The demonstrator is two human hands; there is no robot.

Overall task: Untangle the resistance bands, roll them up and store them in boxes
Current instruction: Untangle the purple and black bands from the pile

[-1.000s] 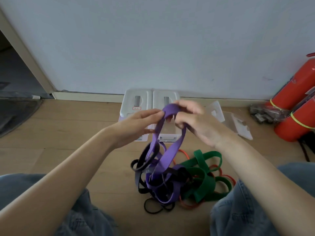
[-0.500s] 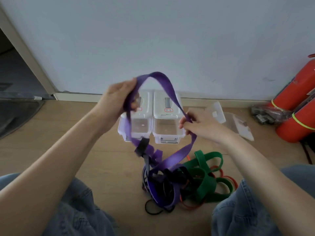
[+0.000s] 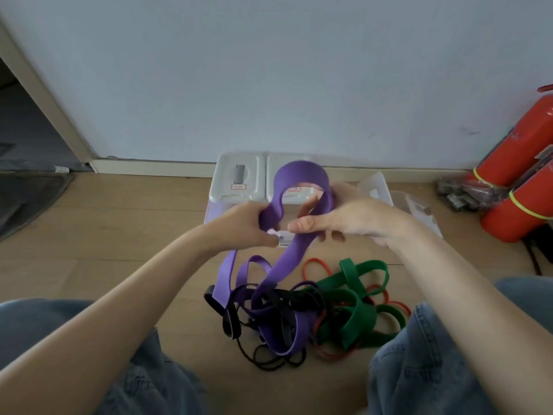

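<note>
A pale grey wall [image 3: 269, 70] rises beyond the grip, meeting a wooden floor [image 3: 104, 235] along a cream skirting board [image 3: 149, 166]. Far right of the grip, two red fire extinguishers [image 3: 520, 181] lean against the wall, a dark crumpled bundle [image 3: 460, 193] just beside them. Far left, a dark mat [image 3: 27, 196] lies by a doorway [image 3: 27, 127].

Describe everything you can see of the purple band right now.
The purple band is a wide, flat strap that looks like matte rubber. Its top arches as a raised loop in front of the white boxes. The left hand pinches one side and the right hand grips the other. Below the hands it hangs down, twisting into the pile on the wooden floor, where it is still tangled with the black bands.
</note>
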